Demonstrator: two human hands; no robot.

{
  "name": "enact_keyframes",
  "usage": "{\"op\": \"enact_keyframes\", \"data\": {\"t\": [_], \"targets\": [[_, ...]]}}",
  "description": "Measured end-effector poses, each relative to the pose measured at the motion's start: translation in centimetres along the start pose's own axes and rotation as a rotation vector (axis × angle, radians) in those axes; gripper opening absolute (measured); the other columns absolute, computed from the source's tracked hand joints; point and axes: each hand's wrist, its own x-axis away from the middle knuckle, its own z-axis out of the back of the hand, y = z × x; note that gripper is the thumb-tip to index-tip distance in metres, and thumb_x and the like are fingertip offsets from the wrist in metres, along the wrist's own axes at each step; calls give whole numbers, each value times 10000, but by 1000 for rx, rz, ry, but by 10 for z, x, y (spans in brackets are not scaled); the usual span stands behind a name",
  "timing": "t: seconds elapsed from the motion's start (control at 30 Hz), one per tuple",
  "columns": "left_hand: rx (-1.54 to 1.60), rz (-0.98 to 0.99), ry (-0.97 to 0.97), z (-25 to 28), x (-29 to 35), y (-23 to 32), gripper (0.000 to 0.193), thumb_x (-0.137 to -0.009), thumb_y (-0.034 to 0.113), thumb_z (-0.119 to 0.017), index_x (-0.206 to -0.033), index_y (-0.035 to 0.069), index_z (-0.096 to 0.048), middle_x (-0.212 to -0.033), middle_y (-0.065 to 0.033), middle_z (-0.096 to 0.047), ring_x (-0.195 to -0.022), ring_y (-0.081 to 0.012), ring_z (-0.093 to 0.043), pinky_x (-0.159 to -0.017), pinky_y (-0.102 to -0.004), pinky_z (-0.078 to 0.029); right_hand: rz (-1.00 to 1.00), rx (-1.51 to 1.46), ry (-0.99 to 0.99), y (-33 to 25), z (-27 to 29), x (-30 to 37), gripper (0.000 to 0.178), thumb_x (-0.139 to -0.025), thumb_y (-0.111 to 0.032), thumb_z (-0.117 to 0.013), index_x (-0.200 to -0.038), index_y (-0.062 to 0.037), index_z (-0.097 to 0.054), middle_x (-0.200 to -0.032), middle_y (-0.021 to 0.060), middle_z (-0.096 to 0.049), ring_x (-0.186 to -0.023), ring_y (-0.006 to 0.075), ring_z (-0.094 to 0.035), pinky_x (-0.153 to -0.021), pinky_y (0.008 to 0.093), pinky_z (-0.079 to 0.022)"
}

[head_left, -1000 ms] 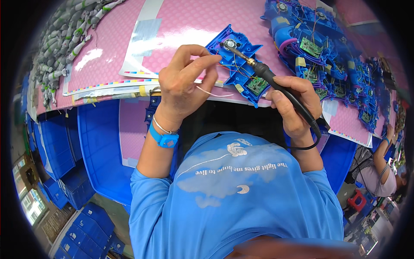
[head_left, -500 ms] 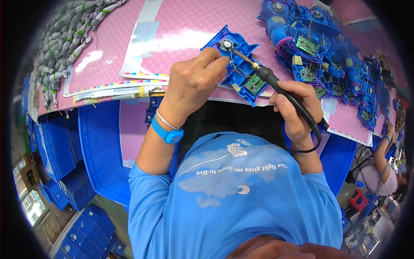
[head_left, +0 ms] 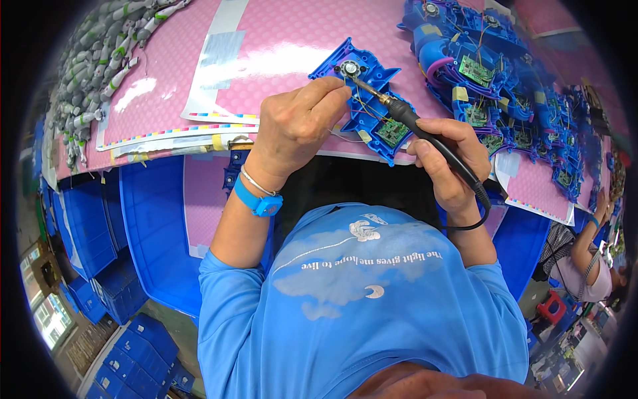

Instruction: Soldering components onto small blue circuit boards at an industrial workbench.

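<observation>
A blue plastic housing half point(head_left: 380, 81) lies open at the near edge of the pink-covered table. Inside it are a small round speaker point(head_left: 350, 68), a green circuit board point(head_left: 392, 132) and thin wires between them. My right hand point(head_left: 454, 159) grips a soldering iron point(head_left: 435, 141) by its black handle, and the metal tip reaches down at the speaker's edge. Just left of the speaker, my left hand point(head_left: 299, 123) is closed in a pinch. Whatever its fingertips hold is hidden; a thin strand shows below them.
Several blue housings with boards and wires point(head_left: 475, 73) are heaped at the right. Grey-and-white parts point(head_left: 100, 60) pile up at the far left. Blue bins point(head_left: 153, 233) stand below the table edge. Another person's arm point(head_left: 585, 243) shows at the far right.
My right hand and the soldering iron have shifted slightly left, bringing the tip closer in at the speaker's edge. My left hand has moved a little left and stays pinched.
</observation>
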Motion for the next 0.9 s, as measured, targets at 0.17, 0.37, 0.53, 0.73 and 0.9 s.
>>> {"op": "enact_keyframes", "data": {"t": [0.17,0.37,0.53,0.73,0.9], "targets": [[-1,0,0,-1,1,-1,249,-725,57,-759,-964,54,-687,-983,-54,-724,-740,-182,-719,-562,-284,-552,1,1,-1,0,-1,-1,229,-905,-36,-671,-1122,35,-648,-826,119,-728,-653,99,-638,-597,227,-500],[-10,-1,7,0,1,0,258,-723,62,-761,-971,59,-691,-992,-53,-728,-744,-180,-723,-565,-280,-553,8,19,-10,-1,-1,-2,233,-902,-37,-672,-1124,32,-649,-839,117,-730,-655,98,-637,-597,226,-498],[-15,-8,21,-2,2,0,266,-725,65,-761,-983,59,-697,-1000,-51,-731,-744,-177,-724,-566,-281,-554,6,9,-2,-1,-3,-2,232,-900,-37,-671,-1120,31,-651,-837,116,-731,-657,101,-638,-599,225,-497],[-19,6,-11,0,0,0,241,-724,57,-748,-960,58,-696,-992,-47,-731,-753,-179,-728,-573,-282,-559,74,-14,54,3,-1,5,248,-919,-45,-657,-1143,52,-615,-828,151,-719,-667,129,-647,-606,239,-518],[-11,13,-18,1,-1,0,215,-739,43,-726,-951,58,-694,-989,-44,-730,-758,-184,-729,-580,-285,-564,113,-18,66,2,1,4,252,-927,-42,-653,-1148,66,-599,-830,171,-708,-673,143,-649,-611,252,-532]]}}
